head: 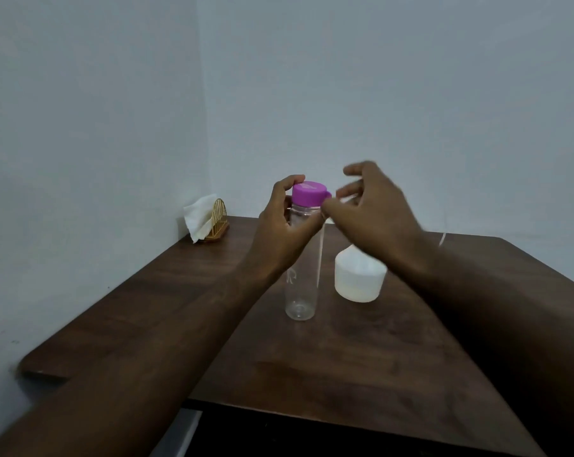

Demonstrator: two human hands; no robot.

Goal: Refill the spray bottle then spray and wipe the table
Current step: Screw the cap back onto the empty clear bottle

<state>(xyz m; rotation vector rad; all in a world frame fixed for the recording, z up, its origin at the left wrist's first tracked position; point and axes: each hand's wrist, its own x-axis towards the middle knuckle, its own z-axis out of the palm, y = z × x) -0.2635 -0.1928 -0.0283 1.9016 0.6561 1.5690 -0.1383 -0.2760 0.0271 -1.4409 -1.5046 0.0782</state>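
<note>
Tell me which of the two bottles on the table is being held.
The tall clear bottle with the purple cap: the left hand grips it near the top. No hand grips the squat white bottle beside it.

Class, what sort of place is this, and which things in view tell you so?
Probably a room in a home: a dark wooden table in the corner of bare pale walls, a gold napkin holder with tissues, and a purple-capped clear bottle.

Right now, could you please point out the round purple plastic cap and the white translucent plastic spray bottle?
round purple plastic cap (308, 194): head view, its side wall.
white translucent plastic spray bottle (358, 286): head view, its lower wall.
</note>
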